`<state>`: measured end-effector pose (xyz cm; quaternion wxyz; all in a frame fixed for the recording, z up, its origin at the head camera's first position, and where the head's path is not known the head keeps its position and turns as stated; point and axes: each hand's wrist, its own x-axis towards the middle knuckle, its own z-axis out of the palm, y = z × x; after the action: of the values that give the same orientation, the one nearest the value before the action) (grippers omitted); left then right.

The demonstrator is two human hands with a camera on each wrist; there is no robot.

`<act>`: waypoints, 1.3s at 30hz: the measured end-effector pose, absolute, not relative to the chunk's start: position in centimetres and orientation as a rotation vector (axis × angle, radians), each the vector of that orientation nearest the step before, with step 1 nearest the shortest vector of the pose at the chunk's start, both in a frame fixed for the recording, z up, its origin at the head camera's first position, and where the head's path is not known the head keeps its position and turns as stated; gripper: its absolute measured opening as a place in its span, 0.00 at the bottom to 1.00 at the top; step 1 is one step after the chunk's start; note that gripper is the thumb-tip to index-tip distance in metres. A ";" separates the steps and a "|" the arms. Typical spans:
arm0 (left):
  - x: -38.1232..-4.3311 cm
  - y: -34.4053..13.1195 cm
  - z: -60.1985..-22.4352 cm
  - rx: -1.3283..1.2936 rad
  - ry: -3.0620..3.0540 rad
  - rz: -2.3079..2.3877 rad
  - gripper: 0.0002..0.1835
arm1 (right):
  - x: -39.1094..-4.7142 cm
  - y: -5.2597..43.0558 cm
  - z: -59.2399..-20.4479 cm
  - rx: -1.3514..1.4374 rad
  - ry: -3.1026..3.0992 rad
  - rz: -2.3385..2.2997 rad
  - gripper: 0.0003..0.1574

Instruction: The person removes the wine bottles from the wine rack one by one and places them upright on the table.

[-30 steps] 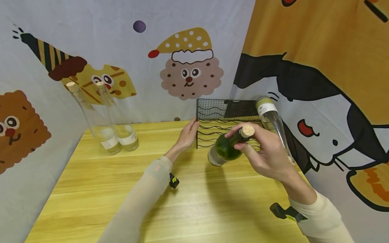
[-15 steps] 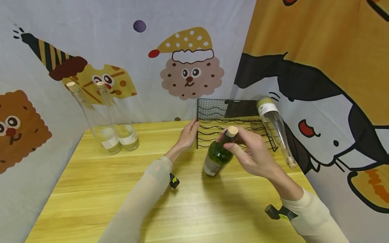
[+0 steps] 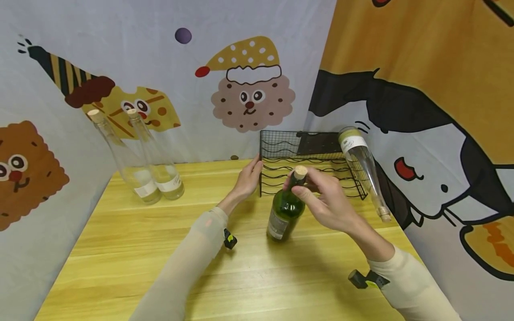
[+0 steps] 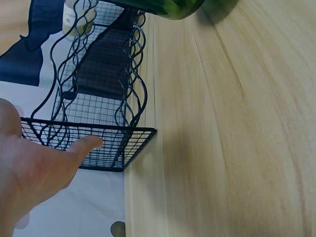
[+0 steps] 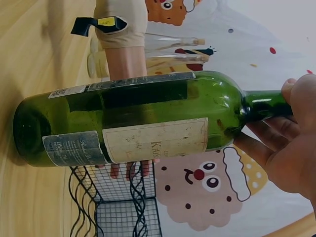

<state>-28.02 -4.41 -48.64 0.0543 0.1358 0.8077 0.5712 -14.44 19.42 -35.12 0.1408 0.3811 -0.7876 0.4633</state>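
Cartoon-printed fabric (image 3: 140, 35) hangs behind a pale wooden worktop (image 3: 120, 258), which runs right up to the cloth. Nearer the person, the right hand (image 3: 331, 200) is closed around the neck of a green bottle (image 3: 285, 214), thumb on one side and fingers on the other; being the narrowest part, the neck is easy to encircle, and the labelled body is left unobstructed below. A cork (image 3: 300, 172) plugs the mouth, just above the grip. The bottle is near upright in front of a black wire rack (image 3: 279, 143), base down, though whether it touches the wood is hard to settle from these angles. Beside it, the left hand (image 3: 246, 178) grips nothing: fingers extended, it lies against the rack's left end, thumb on the mesh, presumably to steady a light frame. Wavy wires run along the rack, their dips apparently meant to cradle round bodies and stop them rolling. At its right end is a clear bottle (image 3: 363, 167), neck towards the person. Well apart, at the far left, two corked bottles (image 3: 168, 183) stand side by side, likely parked out of the arms' way.
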 end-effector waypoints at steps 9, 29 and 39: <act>-28.1 -4.4 -48.7 0.407 2.443 1.750 0.39 | -14.9 19.2 -35.5 1.085 -2.261 1.356 0.13; -27.9 -4.5 -48.7 0.421 2.438 1.758 0.38 | -15.4 19.4 -36.1 1.069 -2.279 1.369 0.11; -27.8 -4.5 -48.7 0.426 2.424 1.770 0.38 | -15.7 19.7 -36.3 1.050 -2.263 1.390 0.13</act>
<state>-27.84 -4.50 -48.74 0.0550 0.1404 0.7983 0.5831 -15.73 19.65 -36.29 0.1423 0.3638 -0.7844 0.4818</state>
